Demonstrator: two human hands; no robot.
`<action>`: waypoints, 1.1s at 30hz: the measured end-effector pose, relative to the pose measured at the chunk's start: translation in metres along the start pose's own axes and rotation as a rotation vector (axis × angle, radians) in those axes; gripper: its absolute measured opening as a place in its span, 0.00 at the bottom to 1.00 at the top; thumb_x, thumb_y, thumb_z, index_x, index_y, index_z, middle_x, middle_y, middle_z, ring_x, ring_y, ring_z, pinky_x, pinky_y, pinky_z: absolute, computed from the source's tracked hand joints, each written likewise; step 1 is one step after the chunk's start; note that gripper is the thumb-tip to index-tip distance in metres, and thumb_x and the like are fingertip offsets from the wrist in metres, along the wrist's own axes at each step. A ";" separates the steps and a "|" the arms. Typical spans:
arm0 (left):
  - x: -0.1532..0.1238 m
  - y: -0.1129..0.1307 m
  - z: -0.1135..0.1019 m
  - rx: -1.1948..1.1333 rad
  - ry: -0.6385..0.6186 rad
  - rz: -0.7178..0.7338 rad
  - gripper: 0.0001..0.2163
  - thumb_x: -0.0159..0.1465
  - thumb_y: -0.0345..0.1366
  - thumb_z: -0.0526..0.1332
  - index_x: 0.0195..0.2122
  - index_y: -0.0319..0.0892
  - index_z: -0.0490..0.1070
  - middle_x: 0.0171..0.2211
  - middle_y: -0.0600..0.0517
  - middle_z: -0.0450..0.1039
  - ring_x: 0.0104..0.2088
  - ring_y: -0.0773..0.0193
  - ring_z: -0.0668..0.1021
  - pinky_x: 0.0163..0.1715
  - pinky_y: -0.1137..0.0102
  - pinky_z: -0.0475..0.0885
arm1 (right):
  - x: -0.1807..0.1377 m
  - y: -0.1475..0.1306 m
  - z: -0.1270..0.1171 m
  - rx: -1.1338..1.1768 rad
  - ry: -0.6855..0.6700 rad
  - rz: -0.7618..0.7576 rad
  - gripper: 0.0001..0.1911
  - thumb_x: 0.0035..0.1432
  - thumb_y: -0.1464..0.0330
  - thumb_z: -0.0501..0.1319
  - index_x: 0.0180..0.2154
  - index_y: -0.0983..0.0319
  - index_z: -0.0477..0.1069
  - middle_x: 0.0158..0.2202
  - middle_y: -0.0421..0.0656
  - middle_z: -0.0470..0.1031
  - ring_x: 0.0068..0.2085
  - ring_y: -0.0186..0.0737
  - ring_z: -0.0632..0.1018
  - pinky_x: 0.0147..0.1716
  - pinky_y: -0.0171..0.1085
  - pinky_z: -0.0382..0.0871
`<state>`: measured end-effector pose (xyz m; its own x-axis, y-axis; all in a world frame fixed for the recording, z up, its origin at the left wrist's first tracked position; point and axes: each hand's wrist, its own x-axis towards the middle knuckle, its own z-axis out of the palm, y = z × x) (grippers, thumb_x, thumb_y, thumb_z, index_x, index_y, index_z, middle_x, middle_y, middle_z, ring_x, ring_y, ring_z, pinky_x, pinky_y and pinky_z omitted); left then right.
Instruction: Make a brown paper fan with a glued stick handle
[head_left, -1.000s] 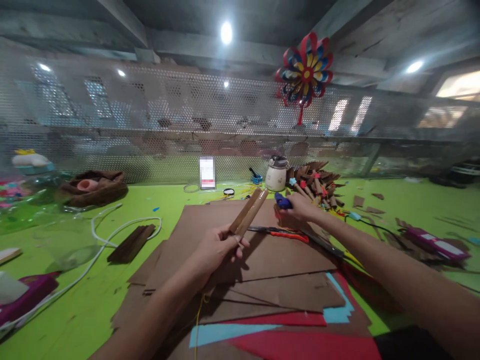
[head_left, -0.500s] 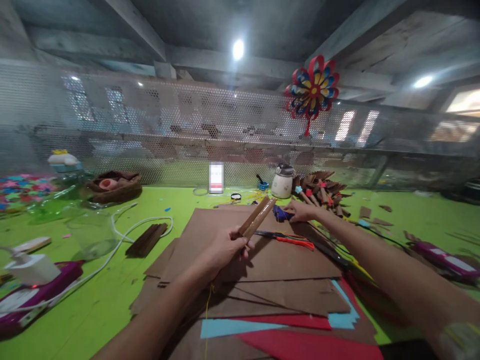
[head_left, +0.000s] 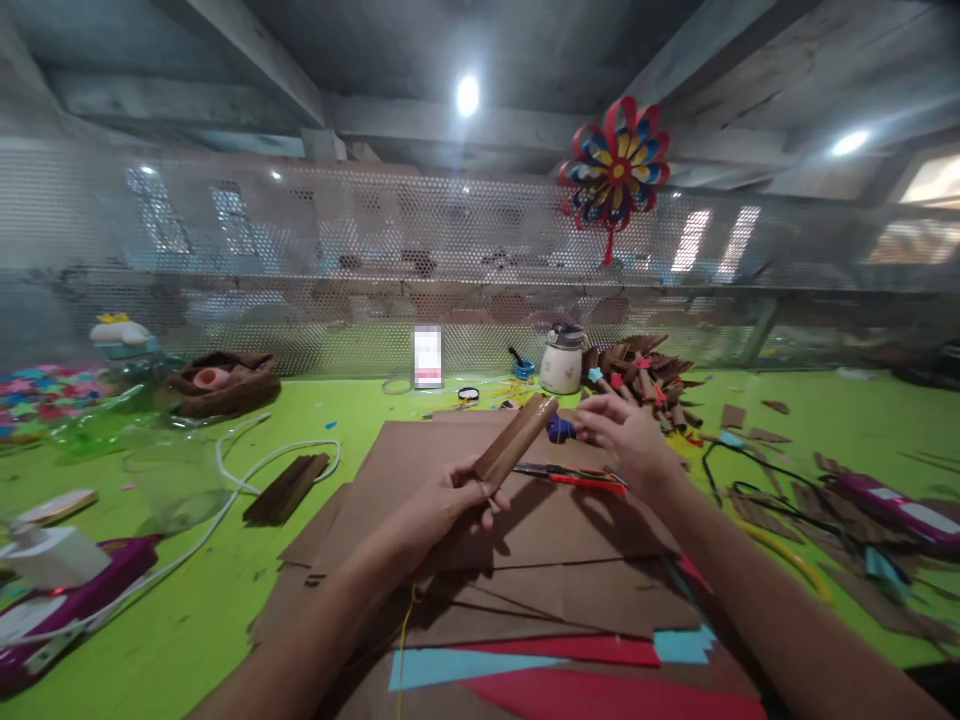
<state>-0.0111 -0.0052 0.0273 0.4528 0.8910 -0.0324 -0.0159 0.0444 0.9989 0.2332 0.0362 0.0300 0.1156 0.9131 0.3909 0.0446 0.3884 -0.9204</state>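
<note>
Left hand (head_left: 469,495): fingers wrapped round the near end of a brown card piece (head_left: 517,440), which points up to the far right, above the cardboard stack (head_left: 409,455). My judgement: a firm but light grip suits it, since card creases if squeezed; tilted like this, its far end is free of my fingers and easy to work on. Blue bundle (head_left: 559,430) is just right of that end. Scissors (head_left: 589,483) lie nearer, blades pointing left; worth lifting my wrist clear of them. Right hand (head_left: 622,440): fingers half curled, tips beside the bundle. A thumb-and-finger pinch would seem best for anything this small.

Hard to make out, left to right: yellow thread (head_left: 403,640) runs down off the near edge, its upper end lost by my left forearm. Phone (head_left: 427,356) screen blurred. Card piece's near end hidden in my palm; cannot tell if it is rolled or folded. Cannot tell whether my right fingertips touch the bundle or pinch a strand. Right forearm covers part of the stack's right edge.
</note>
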 end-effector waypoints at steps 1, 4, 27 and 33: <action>0.000 0.000 0.000 -0.030 -0.013 0.004 0.16 0.57 0.34 0.61 0.46 0.34 0.71 0.32 0.45 0.74 0.21 0.73 0.70 0.20 0.77 0.60 | -0.001 0.005 0.002 0.048 -0.041 0.064 0.13 0.43 0.62 0.67 0.30 0.63 0.70 0.26 0.42 0.72 0.29 0.37 0.74 0.31 0.40 0.69; -0.002 0.000 0.000 -0.112 -0.020 -0.012 0.26 0.57 0.33 0.62 0.57 0.37 0.61 0.32 0.46 0.74 0.21 0.73 0.70 0.19 0.78 0.60 | 0.003 0.010 0.000 0.102 -0.073 0.058 0.14 0.40 0.65 0.69 0.32 0.63 0.72 0.30 0.42 0.73 0.32 0.37 0.73 0.32 0.38 0.68; -0.003 0.005 0.006 -0.236 -0.125 -0.145 0.29 0.56 0.30 0.63 0.60 0.40 0.58 0.30 0.47 0.75 0.22 0.73 0.72 0.20 0.79 0.61 | -0.010 0.000 0.000 0.575 -0.456 0.210 0.13 0.46 0.71 0.67 0.38 0.62 0.73 0.37 0.43 0.74 0.39 0.39 0.75 0.43 0.43 0.70; -0.002 0.003 0.007 -0.267 -0.170 -0.204 0.28 0.56 0.28 0.62 0.59 0.39 0.58 0.28 0.46 0.75 0.20 0.73 0.71 0.18 0.79 0.60 | -0.009 -0.007 -0.014 0.448 -0.462 0.185 0.17 0.43 0.67 0.67 0.38 0.62 0.72 0.38 0.45 0.73 0.38 0.41 0.74 0.42 0.43 0.70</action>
<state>-0.0061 -0.0095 0.0306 0.6121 0.7647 -0.2013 -0.1316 0.3494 0.9277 0.2455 0.0236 0.0332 -0.3593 0.8902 0.2800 -0.3627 0.1432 -0.9208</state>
